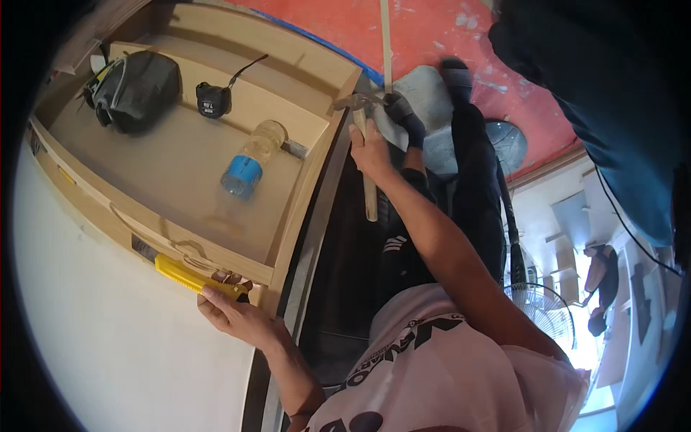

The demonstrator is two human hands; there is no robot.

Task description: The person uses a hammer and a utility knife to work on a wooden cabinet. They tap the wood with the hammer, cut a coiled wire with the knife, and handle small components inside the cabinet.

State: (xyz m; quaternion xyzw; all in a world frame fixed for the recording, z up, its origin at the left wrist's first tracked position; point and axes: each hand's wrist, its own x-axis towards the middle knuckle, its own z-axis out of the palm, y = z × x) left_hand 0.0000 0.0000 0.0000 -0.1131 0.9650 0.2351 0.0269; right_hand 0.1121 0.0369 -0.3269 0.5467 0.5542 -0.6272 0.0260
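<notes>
My left hand (237, 317) is closed around a yellow utility knife (183, 273), held along the front edge of an open-topped wooden frame (299, 209). The knife's tip lies near a dark grey patch in the wood; I cannot tell whether the blade is out. My right hand (371, 153) grips a claw hammer by its wooden handle (370, 198), the metal head up beside the frame's far right corner. Inside the frame lie a clear bottle with a blue label (245, 169), a black tape measure (213, 99) with a strap, and a dark bag-like thing (140, 90).
A white surface (129, 324) spreads in front of the frame. My legs and shoes (456, 75) are right of it, over a red floor (432, 29). A standing fan (540, 309) and another person (604, 281) show at the right. Large dark cloth (597, 108) fills the upper right.
</notes>
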